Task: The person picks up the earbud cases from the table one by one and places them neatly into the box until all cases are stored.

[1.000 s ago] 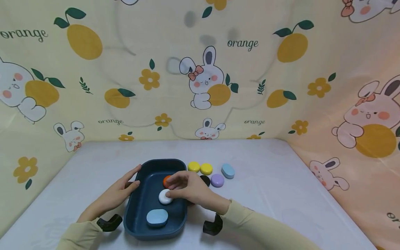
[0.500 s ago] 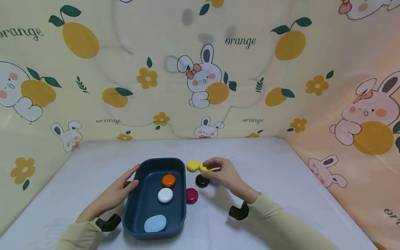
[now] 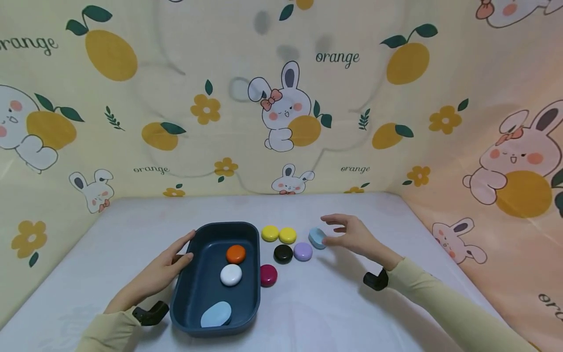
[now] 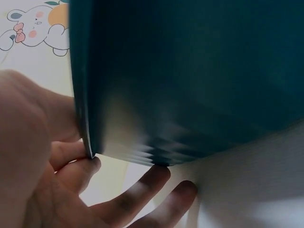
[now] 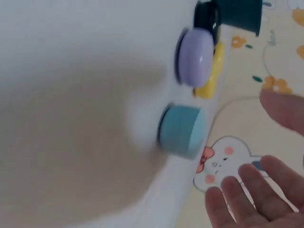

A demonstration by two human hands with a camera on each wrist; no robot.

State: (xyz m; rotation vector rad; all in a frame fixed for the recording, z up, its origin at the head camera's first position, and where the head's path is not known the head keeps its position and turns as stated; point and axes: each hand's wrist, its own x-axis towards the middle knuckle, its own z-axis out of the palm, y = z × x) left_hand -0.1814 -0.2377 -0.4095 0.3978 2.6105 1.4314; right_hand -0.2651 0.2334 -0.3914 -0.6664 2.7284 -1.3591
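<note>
My left hand (image 3: 162,269) grips the left side of a dark blue rectangular box (image 3: 179,303), thumb at the rim and fingers along the outer wall. Inside the box lie an orange disc (image 3: 236,253), a white disc (image 3: 230,275) and a light blue rounded piece (image 3: 216,314), which sits tilted near the front. Right of the box, my right hand (image 3: 354,237) hovers with spread fingers beside a second light blue piece (image 3: 316,238). In the right wrist view, a gap separates the fingers from that light blue piece (image 5: 181,131).
Two yellow discs (image 3: 270,233), a black disc (image 3: 283,253) and a purple disc (image 3: 302,251) lie on the white table (image 3: 334,313) right of the box. A crimson disc (image 3: 268,275) is close against the box's right wall. A printed curtain (image 3: 211,54) stands behind.
My right hand has left the inside of the box and moved right to the outer light blue piece. The light blue piece inside has shifted its tilt. My left hand stays at the box.
</note>
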